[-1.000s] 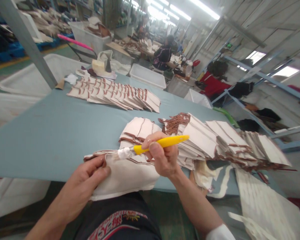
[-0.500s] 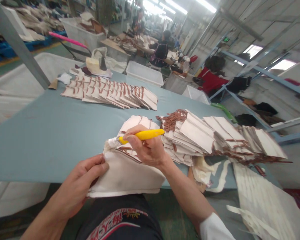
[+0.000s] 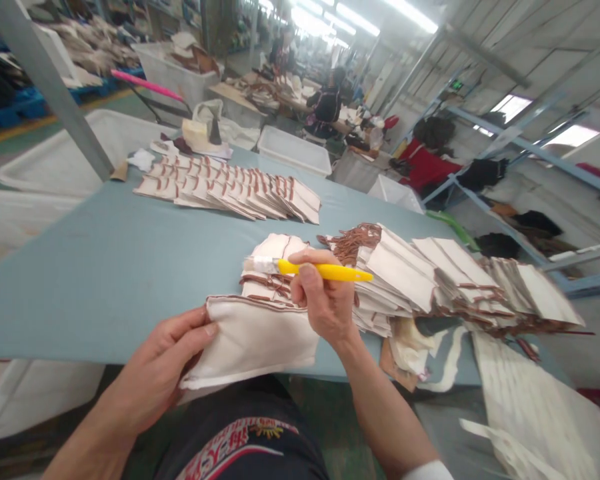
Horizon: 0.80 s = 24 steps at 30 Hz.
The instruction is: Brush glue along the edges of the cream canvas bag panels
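Brush (image 3: 286, 267): while the right hand (image 3: 327, 303) grips its handle, bristles point left, beyond the panel's (image 3: 260, 340) far edge.
Panel: long axis sideways, left end pinched by the nearer left hand (image 3: 167, 357).

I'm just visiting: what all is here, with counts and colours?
panel: one, cream with brown edging, front table edge
brush: one, yellow handle, beyond the panel
table: one, blue-green, centre
panel piles: several, cream and brown, centre to right
panel row: one, cream and brown, table's far side
strips: several, cream, lower right
bins: several, whitish, around the table
rack: one, blue-grey, right
cloth: one, red, right background
ceiling lights: several, white, top
clutter: uncountable, mixed colours, background
co-worker: at least one, dark clothing, background
garment: one, dark, printed, bottom centre
left grip: one, bare, on the panel
right grip: one, bare, around brush
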### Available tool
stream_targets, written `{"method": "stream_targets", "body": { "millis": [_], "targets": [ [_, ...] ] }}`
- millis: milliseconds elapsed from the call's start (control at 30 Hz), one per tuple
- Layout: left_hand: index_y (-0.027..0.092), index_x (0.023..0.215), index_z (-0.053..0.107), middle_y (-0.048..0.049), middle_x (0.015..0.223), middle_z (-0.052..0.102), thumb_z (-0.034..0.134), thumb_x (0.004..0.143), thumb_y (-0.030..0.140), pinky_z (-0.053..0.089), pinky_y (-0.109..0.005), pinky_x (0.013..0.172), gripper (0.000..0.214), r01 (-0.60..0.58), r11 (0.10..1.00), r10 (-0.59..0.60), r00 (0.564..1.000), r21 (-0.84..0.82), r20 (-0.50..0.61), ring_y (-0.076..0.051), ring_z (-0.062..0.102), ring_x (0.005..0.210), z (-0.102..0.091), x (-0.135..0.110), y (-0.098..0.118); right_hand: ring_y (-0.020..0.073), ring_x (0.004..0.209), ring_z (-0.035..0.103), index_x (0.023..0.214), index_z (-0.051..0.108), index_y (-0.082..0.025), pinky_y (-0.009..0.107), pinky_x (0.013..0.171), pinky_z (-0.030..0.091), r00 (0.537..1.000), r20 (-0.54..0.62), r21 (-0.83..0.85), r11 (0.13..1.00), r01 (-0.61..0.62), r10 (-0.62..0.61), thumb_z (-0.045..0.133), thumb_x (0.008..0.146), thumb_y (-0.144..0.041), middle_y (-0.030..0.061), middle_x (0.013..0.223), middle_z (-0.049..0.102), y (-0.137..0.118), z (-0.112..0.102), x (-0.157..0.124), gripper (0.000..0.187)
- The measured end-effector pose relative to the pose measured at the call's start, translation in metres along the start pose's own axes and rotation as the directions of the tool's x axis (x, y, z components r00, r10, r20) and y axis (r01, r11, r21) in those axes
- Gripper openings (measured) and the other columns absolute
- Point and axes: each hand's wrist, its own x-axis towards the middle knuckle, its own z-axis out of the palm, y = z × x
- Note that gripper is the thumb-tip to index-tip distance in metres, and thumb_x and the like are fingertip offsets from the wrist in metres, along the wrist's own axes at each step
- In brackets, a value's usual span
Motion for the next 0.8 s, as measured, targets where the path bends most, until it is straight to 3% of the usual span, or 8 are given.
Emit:
{"method": "stream_targets", "body": {
  "millis": [67, 133, 233, 300, 400, 500, 667, 800],
  "targets": [
    [0.022, 0.104, 0.088, -0.002, 0.074, 0.081, 0.085, 0.086, 0.055, 0.059, -0.028, 0.058, 0.037, -0.038, 0.997, 0.036, 0.999, 0.074, 0.027, -0.021, 0.07, 0.059, -0.009, 0.001, -0.004, 0.0079, 0.042, 0.049, 0.126, 0.068, -0.021, 0.018, 0.043, 0.041, 0.999, 0.029, -0.035, 0.999, -0.022, 0.023, 0.052, 0.117, -0.043, -0.0085, 0.061, 0.061, -0.002, -0.01, -0.012, 0.029],
    [0.025, 0.109, 0.088, -0.0045, 0.085, 0.085, 0.08, 0.091, 0.061, 0.062, -0.03, 0.062, 0.041, -0.08, 0.978, 0.069, 0.996, 0.194, 0.059, -0.024, 0.075, 0.069, -0.015, 0.003, -0.006, 0.0081, 0.044, 0.056, 0.129, 0.069, -0.021, 0.017, 0.047, 0.046, 0.996, 0.091, -0.127, 0.992, 0.015, -0.003, 0.049, 0.118, -0.033, -0.0074, 0.063, 0.066, -0.002, -0.017, -0.024, 0.026],
    [0.026, 0.1, 0.09, -0.0071, 0.101, 0.088, 0.082, 0.084, 0.064, 0.065, -0.03, 0.071, 0.042, -0.148, 0.907, 0.158, 0.987, 0.395, 0.006, -0.028, 0.079, 0.084, -0.021, 0.006, -0.002, 0.0126, 0.063, 0.075, 0.117, 0.072, -0.02, 0.022, 0.063, 0.059, 0.984, 0.126, -0.333, 0.929, 0.159, -0.123, 0.053, 0.113, -0.023, 0.0004, 0.076, 0.078, -0.002, -0.016, -0.038, 0.02],
    [0.026, 0.094, 0.089, -0.0074, 0.105, 0.088, 0.085, 0.078, 0.061, 0.066, -0.03, 0.074, 0.039, -0.14, 0.905, 0.17, 0.985, 0.402, -0.041, -0.03, 0.08, 0.09, -0.021, 0.009, 0.003, 0.0162, 0.069, 0.079, 0.105, 0.073, -0.019, 0.025, 0.069, 0.062, 0.976, 0.121, -0.481, 0.849, 0.218, -0.182, 0.064, 0.108, -0.024, 0.0044, 0.082, 0.083, -0.005, -0.009, -0.044, 0.011],
    [0.025, 0.099, 0.087, -0.0073, 0.098, 0.088, 0.091, 0.071, 0.052, 0.067, -0.033, 0.069, 0.04, -0.028, 0.991, 0.036, 0.998, 0.129, -0.059, -0.033, 0.082, 0.09, -0.016, 0.015, 0.013, 0.0189, 0.07, 0.08, 0.101, 0.075, -0.019, 0.027, 0.07, 0.062, 0.965, 0.122, -0.593, 0.763, 0.257, -0.23, 0.074, 0.106, -0.032, 0.0066, 0.084, 0.085, -0.009, 0.004, -0.053, 0.014],
    [0.019, 0.104, 0.085, -0.0082, 0.093, 0.088, 0.096, 0.058, 0.034, 0.063, -0.029, 0.055, 0.05, 0.073, 0.988, -0.085, 0.993, -0.137, -0.08, -0.033, 0.083, 0.084, -0.011, 0.023, 0.026, 0.0212, 0.079, 0.082, 0.11, 0.075, -0.019, 0.029, 0.075, 0.065, 0.953, 0.148, -0.6, 0.742, 0.3, -0.266, 0.074, 0.107, -0.036, 0.0095, 0.096, 0.088, -0.006, 0.019, -0.064, 0.017],
    [0.007, 0.123, 0.079, -0.0122, 0.094, 0.087, 0.066, 0.084, 0.006, 0.069, -0.03, 0.06, 0.042, 0.148, 0.877, -0.284, 0.927, -0.458, -0.244, -0.026, 0.083, 0.071, -0.01, 0.029, 0.044, 0.0244, 0.098, 0.085, 0.124, 0.071, -0.021, 0.034, 0.089, 0.067, 0.936, 0.202, -0.627, 0.696, 0.349, -0.287, 0.075, 0.107, -0.044, 0.0134, 0.115, 0.088, 0.006, 0.043, -0.079, 0.029],
    [0.007, 0.138, 0.072, -0.0091, 0.086, 0.085, 0.05, 0.097, -0.001, 0.067, -0.026, 0.053, 0.048, 0.156, 0.779, -0.362, 0.902, -0.607, -0.233, -0.018, 0.076, 0.054, -0.013, 0.031, 0.049, 0.0278, 0.109, 0.083, 0.129, 0.068, -0.022, 0.037, 0.092, 0.067, 0.925, 0.21, -0.689, 0.624, 0.369, -0.316, 0.076, 0.106, -0.042, 0.0159, 0.126, 0.085, 0.01, 0.07, -0.078, 0.031]
  ]
}}
